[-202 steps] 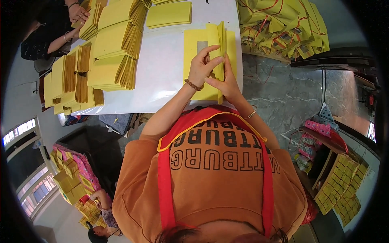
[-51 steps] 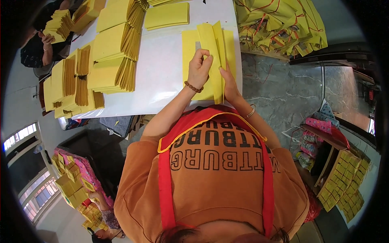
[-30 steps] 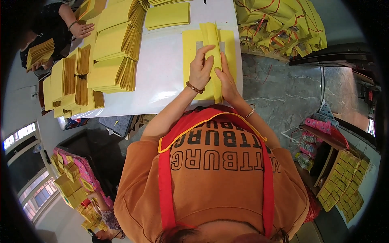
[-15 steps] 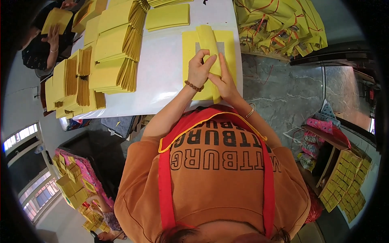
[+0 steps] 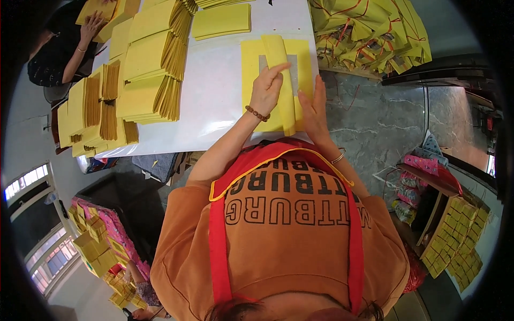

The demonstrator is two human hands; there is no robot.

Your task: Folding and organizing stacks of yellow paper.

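Note:
A yellow paper sheet (image 5: 251,64) with a grey rectangle lies near the table's right edge. Along it runs a long folded strip of yellow paper (image 5: 288,99), slightly tilted. My left hand (image 5: 266,91), wearing a beaded bracelet, presses on the strip from its left side. One finger reaches across the strip; the others are curled. My right hand (image 5: 316,115) is open beside the sheet's right edge, its fingers straight and apart from the strip. Whether its palm touches the sheet, I cannot tell.
Stacks of folded yellow paper (image 5: 147,64) fill the table's left side, with a flat pile (image 5: 221,21) at the back. Yellow pieces with red cords (image 5: 369,37) heap beyond the right edge. At the far left, another person's hand (image 5: 92,27) touches yellow paper.
My right hand has come off the folded strip and shifted right, its fingers now straight. My left hand stays on the strip, a finger now stretched over it. The other person's hands moved farther back.

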